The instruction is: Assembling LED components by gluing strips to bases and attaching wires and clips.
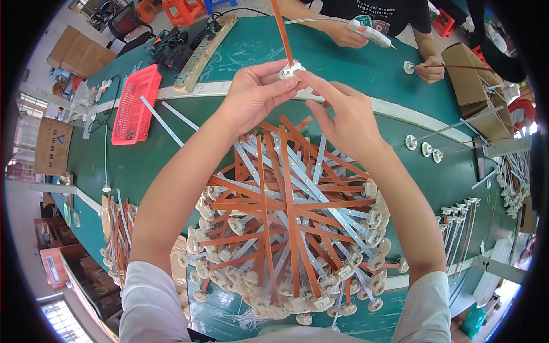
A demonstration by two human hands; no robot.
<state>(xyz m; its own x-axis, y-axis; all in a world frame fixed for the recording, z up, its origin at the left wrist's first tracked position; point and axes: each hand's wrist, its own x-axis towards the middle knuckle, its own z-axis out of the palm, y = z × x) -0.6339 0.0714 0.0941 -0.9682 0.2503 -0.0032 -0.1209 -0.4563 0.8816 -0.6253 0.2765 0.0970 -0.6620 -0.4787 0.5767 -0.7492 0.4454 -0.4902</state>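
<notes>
Up at the far side of the table, my left hand (257,94) is closed on the white plastic base (290,71) of an LED strip, pinched between thumb and fingers. From that base the brown strip (282,31) rises, seen edge-on and tilted slightly left. The index finger of my right hand (349,117) touches the base's right side, while its thumb stands apart below; that hand grips nothing I can see. Under both forearms lies a large crisscrossed pile of LED strips (289,206), brown and pale with small yellow dots, their round white bases around the rim.
A red plastic basket (137,106) stands at the left. Across the bench, a person holds a white glue gun (370,31) and another strip. Cardboard boxes (469,86) stand at the far right. More strips with bases (460,214) lie right; another bundle (117,240) is left.
</notes>
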